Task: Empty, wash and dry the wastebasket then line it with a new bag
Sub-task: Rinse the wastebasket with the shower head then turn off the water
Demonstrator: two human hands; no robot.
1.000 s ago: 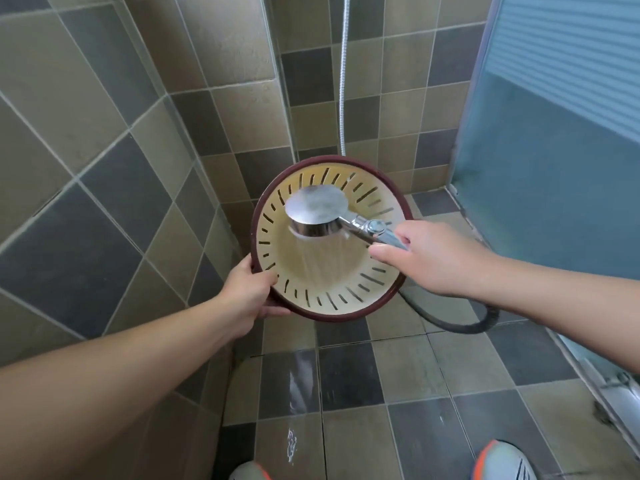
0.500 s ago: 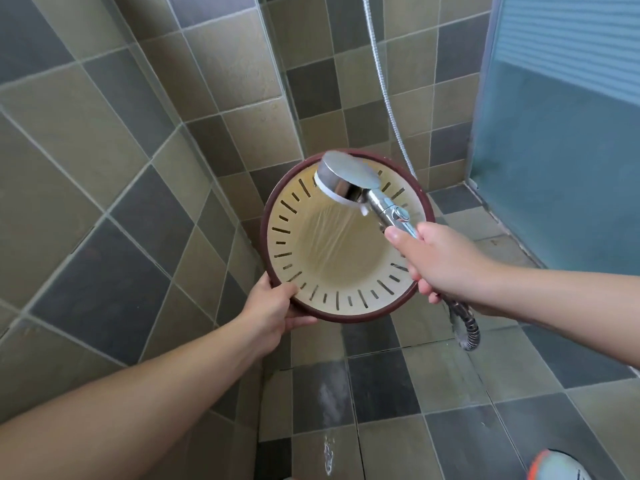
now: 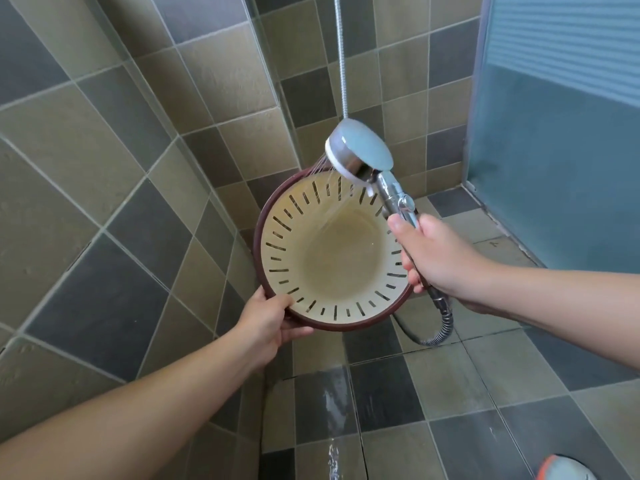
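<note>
Gripping the wastebasket (image 3: 332,258) rim, left hand (image 3: 266,320) tilts it near the corner walls (image 3: 138,168); right hand (image 3: 436,258) clasps the spraying shower head (image 3: 360,150) over its far edge.

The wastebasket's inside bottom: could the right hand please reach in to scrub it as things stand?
Probably not yet: the right hand grips the shower head handle. The wastebasket mouth itself is open, tilted toward the person, held at its rim by the left hand.

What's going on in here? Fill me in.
A person is rinsing the wastebasket in a tiled shower corner. The left hand grips its dark rim and tilts the opening toward the camera. The right hand holds the shower head by its handle, spraying water inside near the top rim. Water streaks the floor.
</note>
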